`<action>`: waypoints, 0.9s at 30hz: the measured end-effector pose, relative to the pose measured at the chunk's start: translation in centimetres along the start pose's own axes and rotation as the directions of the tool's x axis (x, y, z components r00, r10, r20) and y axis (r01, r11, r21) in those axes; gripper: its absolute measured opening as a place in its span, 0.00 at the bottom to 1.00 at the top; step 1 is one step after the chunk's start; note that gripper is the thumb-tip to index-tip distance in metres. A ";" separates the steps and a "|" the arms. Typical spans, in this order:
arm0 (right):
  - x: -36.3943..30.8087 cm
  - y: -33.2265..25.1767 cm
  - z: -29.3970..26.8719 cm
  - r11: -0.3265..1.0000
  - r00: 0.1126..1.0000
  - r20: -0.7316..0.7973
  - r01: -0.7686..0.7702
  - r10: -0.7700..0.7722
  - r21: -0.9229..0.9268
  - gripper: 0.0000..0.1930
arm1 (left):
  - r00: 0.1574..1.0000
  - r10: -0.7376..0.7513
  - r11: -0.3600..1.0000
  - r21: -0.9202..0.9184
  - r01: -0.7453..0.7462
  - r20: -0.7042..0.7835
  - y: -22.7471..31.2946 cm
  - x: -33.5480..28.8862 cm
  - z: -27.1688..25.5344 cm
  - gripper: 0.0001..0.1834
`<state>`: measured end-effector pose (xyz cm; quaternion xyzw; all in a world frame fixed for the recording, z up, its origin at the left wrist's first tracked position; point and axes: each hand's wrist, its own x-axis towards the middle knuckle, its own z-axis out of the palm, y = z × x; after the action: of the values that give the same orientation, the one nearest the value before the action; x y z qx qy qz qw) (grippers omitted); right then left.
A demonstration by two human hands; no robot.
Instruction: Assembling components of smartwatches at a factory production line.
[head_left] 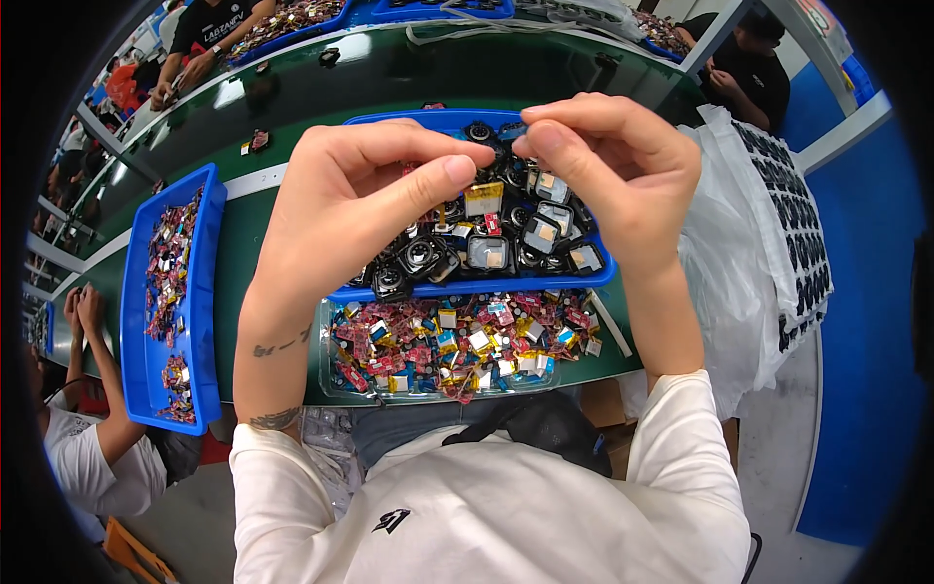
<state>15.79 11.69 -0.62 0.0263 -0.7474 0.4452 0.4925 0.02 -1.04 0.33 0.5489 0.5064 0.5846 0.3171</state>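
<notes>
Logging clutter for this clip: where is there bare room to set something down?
Green bench shows bare between the left blue bin and the left forearm. Beyond the middle blue tray, the green surface has broad gaps among scattered parts. Crowded: that tray, heaped with black cases, and the clear tray on its near side, full of small boards.

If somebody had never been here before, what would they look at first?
Probably the left hand and right hand, raised close together in the middle; I can't tell whether they pinch anything. Next, the black watch-like cases piled below them in a bright blue tray. Then the jumble of little red, white and yellow parts nearer the person's body, colourful as spilled sweets.
</notes>
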 end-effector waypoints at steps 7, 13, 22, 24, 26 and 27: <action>-1.3 -1.7 -2.4 0.958 0.954 -0.099 -0.287 0.284 -0.009 0.07 | 0.999 0.037 0.996 0.083 -0.035 -0.026 0.2 0.1 -0.4 0.09; -8.5 -6.3 -9.9 0.896 0.901 -0.379 -0.334 0.212 -0.293 0.04 | 0.976 0.217 0.956 0.208 -0.205 -0.035 -0.4 0.0 -0.9 0.10; -31.5 -13.5 -30.6 0.019 0.660 -0.719 -0.733 -0.218 -0.680 0.10 | 0.974 0.213 0.974 0.099 -0.206 -0.071 0.4 -0.4 -0.3 0.16; -37.7 -14.3 -30.8 -0.382 0.510 -0.847 -0.820 -0.150 -0.426 0.12 | 0.977 0.206 0.974 0.113 -0.198 -0.060 0.5 -0.5 -0.3 0.18; -43.7 -14.3 -30.1 -0.538 0.254 -0.962 -0.827 -0.100 -0.162 0.14 | 0.981 0.186 0.977 0.112 -0.179 -0.052 0.6 -0.6 0.0 0.18; -45.0 -14.1 -28.6 -0.556 0.110 -0.992 -0.829 -0.064 -0.057 0.14 | 0.985 0.166 0.980 0.118 -0.158 -0.056 0.7 -0.7 0.1 0.18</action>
<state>66.02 5.08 -22.41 -0.9000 -0.3953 -0.0581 0.1743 0.34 -1.86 0.75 0.5860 0.5024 0.5965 0.2200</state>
